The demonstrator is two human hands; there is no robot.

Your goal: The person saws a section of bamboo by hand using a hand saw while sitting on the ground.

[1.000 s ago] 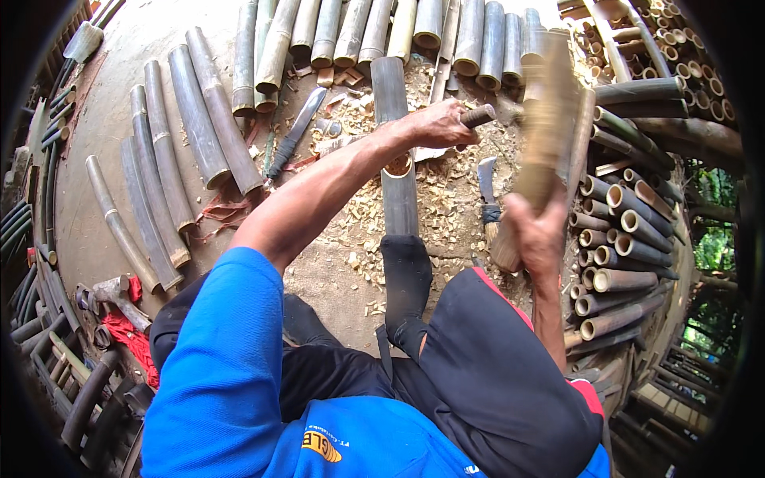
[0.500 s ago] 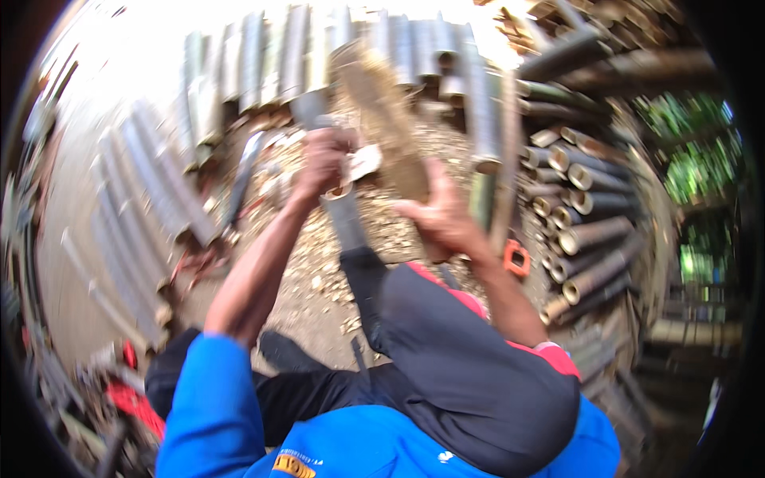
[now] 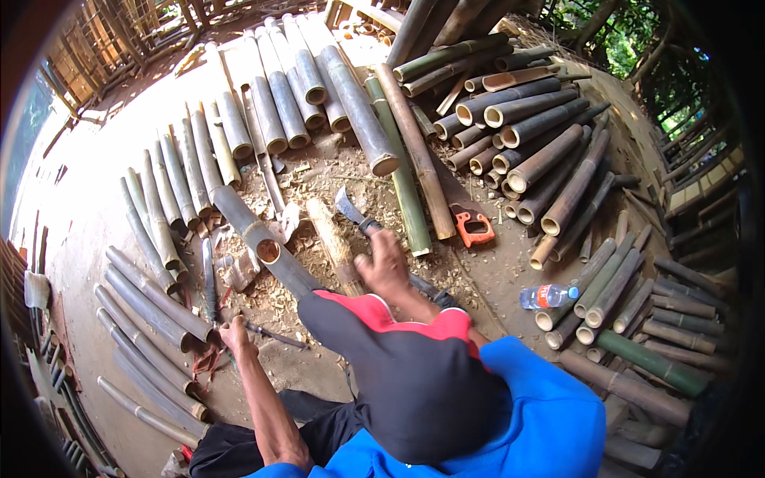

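Observation:
My right hand (image 3: 385,263) is closed around the dark handle of a curved-blade knife (image 3: 348,205), above the chip-covered ground. Beside it, a pale, rough wooden block (image 3: 333,243) lies among the chips. A notched bamboo tube (image 3: 293,275) slants away from my raised knee, with a round opening at its cut. My left hand (image 3: 233,333) is low on the left with fingers curled; what they hold, if anything, is unclear. A thin dark blade-like strip (image 3: 279,335) runs right from beside it. A machete (image 3: 209,275) lies just beyond that hand.
Bamboo lengths (image 3: 151,307) lie in rows on the left, with more tubes (image 3: 279,103) at the far side. Stacked tubes (image 3: 550,159) fill the right. An orange-handled saw (image 3: 474,229) and a plastic water bottle (image 3: 548,296) are on the right.
My right hand has let go of the wooden block, which now lies on the ground, and has taken the curved knife. My left hand has left the bamboo and moved down left.

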